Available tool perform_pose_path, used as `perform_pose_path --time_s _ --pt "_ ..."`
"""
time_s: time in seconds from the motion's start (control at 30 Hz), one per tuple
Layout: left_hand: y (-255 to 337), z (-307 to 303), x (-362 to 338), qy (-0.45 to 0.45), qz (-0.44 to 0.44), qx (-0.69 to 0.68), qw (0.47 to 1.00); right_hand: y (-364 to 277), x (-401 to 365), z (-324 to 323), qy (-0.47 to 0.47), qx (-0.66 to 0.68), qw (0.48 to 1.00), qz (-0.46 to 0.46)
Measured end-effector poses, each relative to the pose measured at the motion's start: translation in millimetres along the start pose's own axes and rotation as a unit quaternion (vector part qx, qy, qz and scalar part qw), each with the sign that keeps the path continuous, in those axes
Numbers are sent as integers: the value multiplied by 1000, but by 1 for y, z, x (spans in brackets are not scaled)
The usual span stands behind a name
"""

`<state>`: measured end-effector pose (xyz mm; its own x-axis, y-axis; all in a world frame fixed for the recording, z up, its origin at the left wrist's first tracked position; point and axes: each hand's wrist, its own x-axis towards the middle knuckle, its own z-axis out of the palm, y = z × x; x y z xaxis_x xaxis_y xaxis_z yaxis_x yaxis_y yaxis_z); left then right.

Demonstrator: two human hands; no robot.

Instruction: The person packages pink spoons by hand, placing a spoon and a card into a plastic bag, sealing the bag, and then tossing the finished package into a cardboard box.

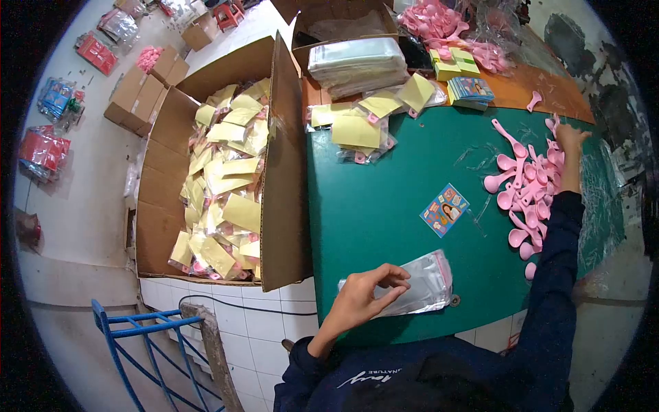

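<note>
My left hand (374,292) hovers over a stack of clear plastic bags (429,285) near the front edge of the green table. Its fingers are curved, with a gap between thumb and fingertips and nothing in it. My right arm stretches along the right side, past a pile of pink plastic spoons (528,185). At the pile's far end, my right hand (570,137) has its fingers at a single pink spoon (550,124); the fingertips are small and partly hidden. Between the hands a colourful printed card (445,210) lies flat on the table (371,206).
Left of the table stands a cardboard box (288,172) of packed bags with yellow cards. More packed bags (360,127), a stack of clear bags (357,62) and a stack of printed cards (470,90) lie at the back. A blue metal frame (144,329) stands lower left.
</note>
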<state>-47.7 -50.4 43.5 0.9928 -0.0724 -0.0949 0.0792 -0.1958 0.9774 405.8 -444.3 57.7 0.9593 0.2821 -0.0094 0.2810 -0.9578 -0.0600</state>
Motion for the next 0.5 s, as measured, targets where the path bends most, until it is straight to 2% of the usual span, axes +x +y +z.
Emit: perform_pose_path --time_s 0.07,0.1,0.13,0.17,0.23,0.27,0.33,0.37,0.4,0.43,0.47,0.5 --pt "-1 -2 0 6 10 13 1000 -14 -14 -12 36 145 986 -70" --pt "-3 -2 0 5 18 22 1000 14 14 10 38 384 912 -142" --pt "-4 -1 -1 2 24 31 999 -9 2 6 82 189 973 -100" --pt "-4 0 0 -5 16 37 999 -59 -24 -2 121 -14 991 -52" --pt "-3 0 6 -20 4 54 998 -47 -10 16 90 7 979 -183" --pt "-3 2 6 -13 14 54 998 -47 -8 17 32 -54 995 -71" --pt "-3 3 5 5 35 57 998 -74 -3 21 -83 -170 970 151" --pt "-1 1 3 8 26 49 998 -75 -4 18 -66 -138 977 149" --pt "1 -1 1 12 18 39 999 -57 -9 8 8 54 999 -7" --pt "2 -1 -2 16 9 27 999 -55 -10 0 14 240 963 -121" --pt "1 -1 -5 20 3 20 1000 -55 -12 -5 8 347 921 -175" --pt "-1 -2 -6 21 0 14 1000 -49 -6 -8 24 363 917 -160"
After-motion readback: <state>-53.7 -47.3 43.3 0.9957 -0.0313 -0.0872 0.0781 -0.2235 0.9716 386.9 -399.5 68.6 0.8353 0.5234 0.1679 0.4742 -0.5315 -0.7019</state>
